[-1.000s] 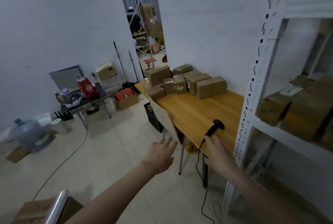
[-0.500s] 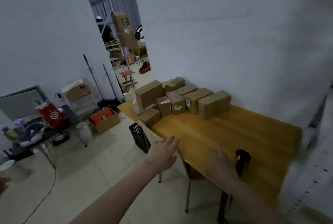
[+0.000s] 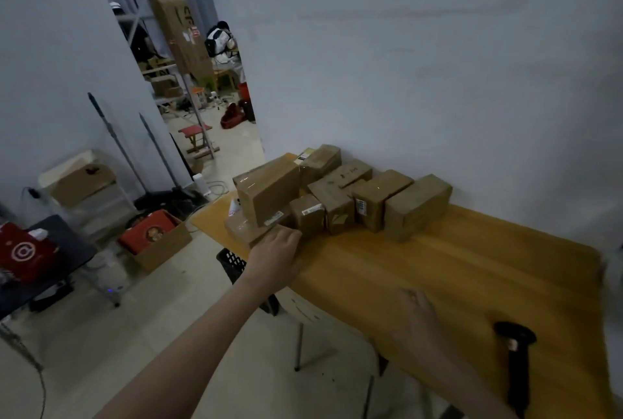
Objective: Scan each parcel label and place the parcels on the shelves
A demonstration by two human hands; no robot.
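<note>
Left hand [image 3: 274,255], fingers spread, reaches the flat parcel [image 3: 247,233] at 11 o'clock on the tabletop [image 3: 438,270]; right hand [image 3: 418,321] hovers relaxed, scanner [image 3: 515,361] at its 3 o'clock

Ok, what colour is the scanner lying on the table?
Black, seen in the head view: the scanner on the table.

Both arms reach forward; left hand [image 3: 274,258] stretched farthest, fingers relaxed; right hand [image 3: 416,321] lower, fingers loose, holding nothing.

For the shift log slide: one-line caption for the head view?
Left hand reaches toward parcels on the wooden table; right hand hovers beside the scanner.
</note>
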